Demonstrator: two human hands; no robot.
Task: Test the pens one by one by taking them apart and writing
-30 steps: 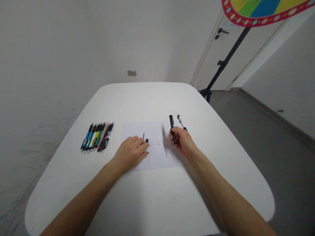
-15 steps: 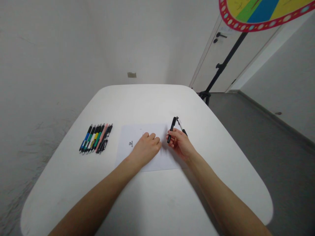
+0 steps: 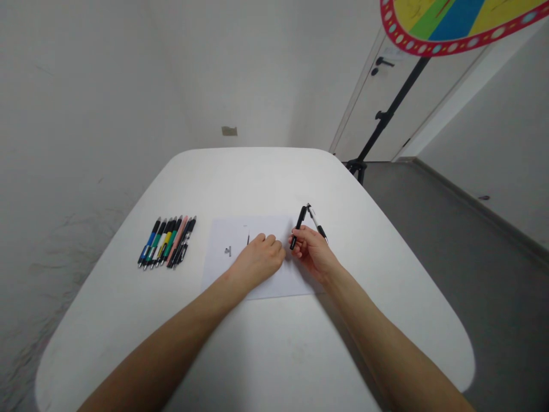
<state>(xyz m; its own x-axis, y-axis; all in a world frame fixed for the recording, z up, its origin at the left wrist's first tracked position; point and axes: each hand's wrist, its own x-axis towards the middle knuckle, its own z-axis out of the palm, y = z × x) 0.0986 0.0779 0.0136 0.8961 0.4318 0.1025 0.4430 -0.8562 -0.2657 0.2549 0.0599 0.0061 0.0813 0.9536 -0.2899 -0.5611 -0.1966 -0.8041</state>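
Observation:
Over a white sheet of paper, my left hand has its fingers curled together, and whatever they may hold is hidden. Close by on the right, my right hand grips a black pen between thumb and fingers, its clip end pointing up and away. Behind that hand lies a white pen with a black grip. A thin dark rod, like a pen refill, lies on the paper just beyond my left hand. Small dark pieces rest on the paper's left part.
A row of several pens in various colours lies on the white table, left of the paper. The table has rounded edges. Beyond its right side stand a black stand with a colourful wheel and a door.
My left hand has shifted slightly right, closer to my right hand, uncovering more of the thin dark rod. The black pen in my right hand has moved very little.

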